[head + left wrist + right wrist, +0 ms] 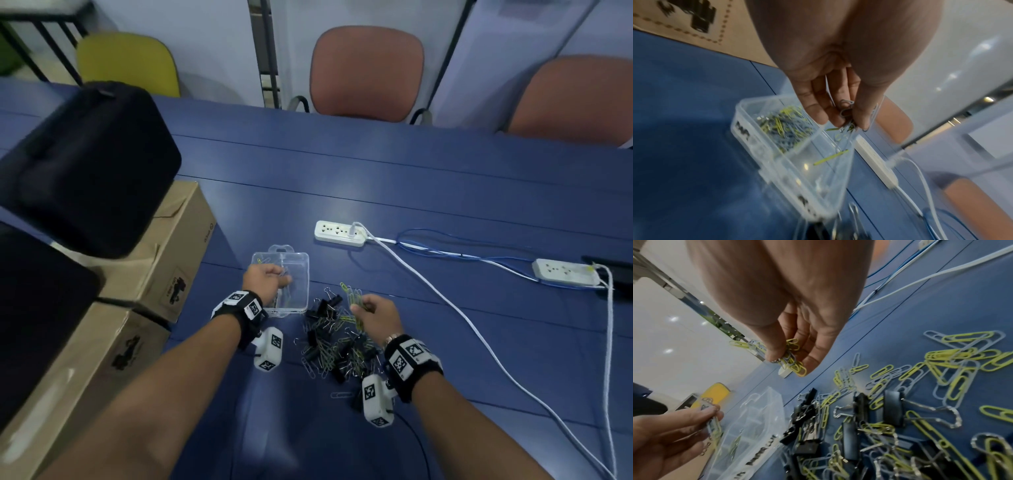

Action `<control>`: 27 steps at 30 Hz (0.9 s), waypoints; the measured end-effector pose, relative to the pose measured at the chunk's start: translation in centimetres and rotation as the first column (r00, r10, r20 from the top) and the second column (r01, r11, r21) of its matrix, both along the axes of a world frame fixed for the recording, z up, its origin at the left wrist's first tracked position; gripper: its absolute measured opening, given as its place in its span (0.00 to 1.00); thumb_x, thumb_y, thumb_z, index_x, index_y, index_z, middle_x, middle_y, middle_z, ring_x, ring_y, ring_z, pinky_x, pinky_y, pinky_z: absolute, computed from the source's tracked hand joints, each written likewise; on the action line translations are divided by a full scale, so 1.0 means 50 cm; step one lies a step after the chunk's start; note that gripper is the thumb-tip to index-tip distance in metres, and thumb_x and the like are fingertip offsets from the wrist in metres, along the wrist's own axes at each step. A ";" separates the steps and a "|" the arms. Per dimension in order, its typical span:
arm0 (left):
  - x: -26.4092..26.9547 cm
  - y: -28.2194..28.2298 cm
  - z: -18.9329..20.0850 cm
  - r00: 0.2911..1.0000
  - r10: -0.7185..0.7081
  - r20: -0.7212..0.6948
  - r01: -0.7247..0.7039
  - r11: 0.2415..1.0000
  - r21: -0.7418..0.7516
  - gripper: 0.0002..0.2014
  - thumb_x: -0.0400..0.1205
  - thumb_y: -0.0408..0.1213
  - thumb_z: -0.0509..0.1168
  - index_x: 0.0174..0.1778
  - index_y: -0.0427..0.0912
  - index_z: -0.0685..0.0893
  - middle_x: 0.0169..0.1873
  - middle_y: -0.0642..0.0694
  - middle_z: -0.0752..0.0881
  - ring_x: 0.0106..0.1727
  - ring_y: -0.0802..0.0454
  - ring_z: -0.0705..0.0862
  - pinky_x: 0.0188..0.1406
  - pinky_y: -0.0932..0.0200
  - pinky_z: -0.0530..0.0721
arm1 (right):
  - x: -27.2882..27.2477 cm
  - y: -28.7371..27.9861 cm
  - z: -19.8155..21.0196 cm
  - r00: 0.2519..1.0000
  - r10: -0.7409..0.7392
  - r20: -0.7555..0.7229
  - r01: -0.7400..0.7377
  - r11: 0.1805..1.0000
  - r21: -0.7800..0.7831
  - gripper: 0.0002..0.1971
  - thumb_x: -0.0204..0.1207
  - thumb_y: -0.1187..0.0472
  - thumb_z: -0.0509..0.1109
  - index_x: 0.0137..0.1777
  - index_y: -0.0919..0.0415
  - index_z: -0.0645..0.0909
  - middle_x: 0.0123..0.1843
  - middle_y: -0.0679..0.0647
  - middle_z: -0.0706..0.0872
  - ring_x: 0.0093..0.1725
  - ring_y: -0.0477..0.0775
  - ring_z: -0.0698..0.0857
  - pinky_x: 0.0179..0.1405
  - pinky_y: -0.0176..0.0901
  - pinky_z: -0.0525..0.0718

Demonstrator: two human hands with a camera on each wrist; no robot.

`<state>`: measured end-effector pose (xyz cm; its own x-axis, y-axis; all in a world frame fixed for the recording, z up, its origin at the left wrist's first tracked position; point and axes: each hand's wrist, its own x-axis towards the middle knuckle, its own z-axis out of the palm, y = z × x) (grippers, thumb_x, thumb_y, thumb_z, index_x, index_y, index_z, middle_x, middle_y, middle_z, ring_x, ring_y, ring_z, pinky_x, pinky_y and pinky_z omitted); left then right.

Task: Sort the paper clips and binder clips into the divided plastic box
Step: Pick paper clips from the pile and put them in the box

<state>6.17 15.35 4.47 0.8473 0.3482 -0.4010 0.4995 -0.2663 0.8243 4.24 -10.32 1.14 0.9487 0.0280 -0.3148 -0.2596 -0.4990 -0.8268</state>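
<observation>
While the clear divided plastic box [301,274] sits on the blue surface [428,185] just left of the loose heap, the left hand [265,282] hangs over the box's left side with its fingers [818,104] and thumb pointing down, pinching a small bunch of paper clips [846,116] right above the open compartments. Seen from the left wrist, one compartment of the box already holds a pile of yellow and grey clips [785,125], and a single yellow clip [831,157] shows in the neighbouring section, though the blur leaves it unclear whether that one lies inside or is in the air.

To the right of the box, the right hand [376,315] is raised a little over the far edge of the heap, its thumb and fingers closed around its own bundle of yellow and grey paper clips [793,360]. Several clips stick out past the fingertips on both sides of the grip. Both wrists are bent so the palms face down and slightly inward, and the two hands are apart, with the box's right wall between them.

Beneath and in front of the right hand the mixed heap spreads across the surface: black binder clips [893,408] with silver wire handles tangled among more loose paper clips [953,353]. The heap touches or nearly touches the box's near right corner.
</observation>
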 end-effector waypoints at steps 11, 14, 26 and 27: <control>0.049 0.105 -0.040 0.967 0.064 -0.246 0.003 0.965 0.262 0.09 0.72 0.36 0.78 0.30 0.36 0.88 0.39 0.41 0.90 0.39 0.44 0.88 0.45 0.49 0.91 | 0.031 0.147 0.018 0.997 0.057 -0.044 -0.054 0.996 0.065 0.03 0.74 0.60 0.76 0.42 0.57 0.85 0.37 0.49 0.88 0.39 0.50 0.86 0.47 0.47 0.85; 0.052 0.106 -0.026 0.928 -0.152 -0.339 0.275 0.894 0.354 0.13 0.68 0.40 0.81 0.36 0.33 0.88 0.37 0.40 0.88 0.40 0.41 0.87 0.45 0.47 0.90 | 0.050 0.198 0.026 0.994 0.081 -0.074 -0.077 0.995 0.063 0.06 0.75 0.60 0.76 0.37 0.53 0.84 0.33 0.47 0.86 0.35 0.50 0.84 0.44 0.50 0.86; 0.026 0.187 -0.053 0.995 -0.100 -0.028 0.104 0.939 0.327 0.08 0.77 0.37 0.63 0.38 0.42 0.88 0.32 0.43 0.88 0.32 0.41 0.87 0.32 0.44 0.90 | 0.175 0.412 -0.013 0.959 0.042 -0.282 -0.070 0.994 -0.090 0.09 0.68 0.59 0.81 0.39 0.64 0.85 0.37 0.55 0.88 0.43 0.57 0.90 0.41 0.48 0.90; 0.023 0.195 -0.054 0.997 -0.079 -0.024 0.082 0.945 0.318 0.07 0.77 0.35 0.64 0.39 0.44 0.88 0.32 0.44 0.89 0.32 0.42 0.87 0.32 0.44 0.90 | 0.179 0.423 -0.014 0.958 0.046 -0.284 -0.086 0.987 -0.132 0.10 0.68 0.58 0.80 0.43 0.63 0.84 0.41 0.54 0.88 0.42 0.55 0.89 0.36 0.43 0.87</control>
<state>7.31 25.08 1.79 0.8743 0.3898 -0.2894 0.4736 -0.5537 0.6850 13.20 10.81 0.44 0.8200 0.0234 -0.5718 -0.4323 -0.6295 -0.6457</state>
